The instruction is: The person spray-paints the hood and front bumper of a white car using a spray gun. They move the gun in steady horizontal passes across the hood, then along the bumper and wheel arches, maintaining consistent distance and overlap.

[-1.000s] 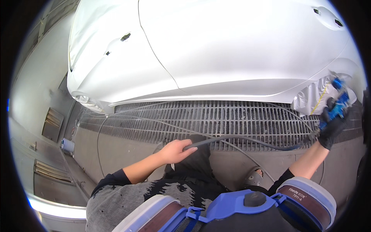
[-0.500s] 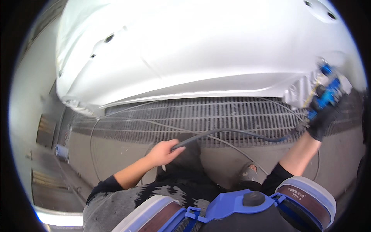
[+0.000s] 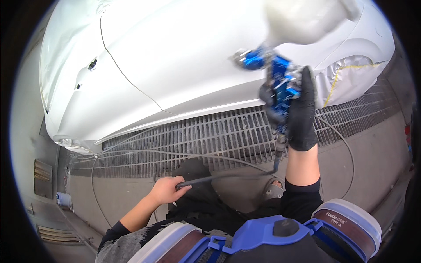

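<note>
Gloved in black, my right hand (image 3: 302, 116) is closed round the grip of a blue spray gun (image 3: 280, 79). A whitish cup (image 3: 307, 19) sits on top of the gun, and its silver-and-blue nozzle end points left across the car. My bare left hand (image 3: 169, 190) is wrapped round a dark air hose (image 3: 219, 178), which runs right and up to the bottom of the gun's handle. Beyond both hands stands a white car body (image 3: 175, 57), its side panels facing me. The gun hides part of the panel behind it.
Masking film edged with yellow tape covers the wheel area (image 3: 351, 83) at right. A floor grate (image 3: 210, 140) runs along the car, with hose loops (image 3: 346, 136) lying over it. A blue-white container (image 3: 64, 200) stands by the left wall. My respirator (image 3: 263, 236) fills the lower edge.
My right hand has brought the spray gun left and nearer from the car's far right end. The left hand is slightly lower and further left, still holding the hose. The view has turned right.
</note>
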Tool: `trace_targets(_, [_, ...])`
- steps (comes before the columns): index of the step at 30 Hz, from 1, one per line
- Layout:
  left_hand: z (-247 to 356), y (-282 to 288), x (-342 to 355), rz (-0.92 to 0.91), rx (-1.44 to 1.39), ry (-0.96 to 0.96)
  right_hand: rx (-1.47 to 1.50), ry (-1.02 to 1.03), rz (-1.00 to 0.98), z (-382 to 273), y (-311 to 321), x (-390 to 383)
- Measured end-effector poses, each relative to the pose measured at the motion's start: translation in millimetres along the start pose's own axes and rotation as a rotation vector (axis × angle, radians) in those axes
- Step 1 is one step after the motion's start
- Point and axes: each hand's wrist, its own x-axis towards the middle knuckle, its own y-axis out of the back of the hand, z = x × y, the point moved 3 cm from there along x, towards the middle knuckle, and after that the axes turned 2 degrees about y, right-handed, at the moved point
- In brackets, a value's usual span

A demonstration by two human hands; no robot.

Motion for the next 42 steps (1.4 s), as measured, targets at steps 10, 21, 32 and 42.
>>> trace_targets(10, [-13, -5, 8, 0.018, -0.306, 0.147, -0.201, 0.65, 0.516, -108, 104, -26])
trace_targets(21, [-16, -11, 21, 0.116, -0.323, 0.095, -0.312, 0.379, 0.617, -64, 80, -26])
trace_targets(32, [-3, -16, 28, 0.004, -0.153, -0.028, -0.251, 0.181, 0.313, -39, 84, -25])
trace_targets(42, [-44, -48, 35, 0.117, -0.634, 0.021, -0.48, 0.697, 0.912, -130, 134, -55])
